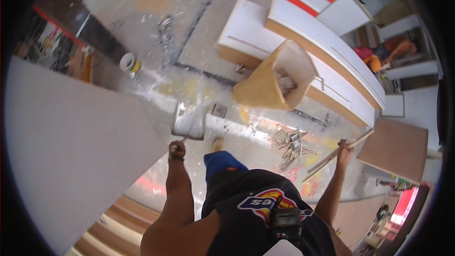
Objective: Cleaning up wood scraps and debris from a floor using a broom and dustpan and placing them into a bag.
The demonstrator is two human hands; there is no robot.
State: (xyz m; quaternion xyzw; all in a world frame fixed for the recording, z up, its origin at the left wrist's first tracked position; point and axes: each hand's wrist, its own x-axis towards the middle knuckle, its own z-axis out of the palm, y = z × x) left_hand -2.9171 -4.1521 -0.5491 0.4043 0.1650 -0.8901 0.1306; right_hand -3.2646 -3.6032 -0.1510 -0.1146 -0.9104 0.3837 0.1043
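Observation:
My left hand (pixel 177 149) is closed round the handle of a grey metal dustpan (pixel 188 122), which is held low over the floor in front of me. Out to the right, my right hand (pixel 344 150) grips thin wooden strips (pixel 327 161) that slant from lower left to upper right. A heap of scrap sticks and debris (pixel 292 144) lies on the floor between the two hands, nearer the right one. Beyond it stands a tall tan bin (pixel 265 83), tilted in view, its mouth showing some pale scraps inside.
Long white cabinets with wooden edges (pixel 327 52) stand behind the bin. A large pale panel (pixel 80 147) fills the left side. At the right is a brown board (pixel 395 149). A small can (pixel 129 62) stands near a dark column. Another person (pixel 388 52) bends down at the far right.

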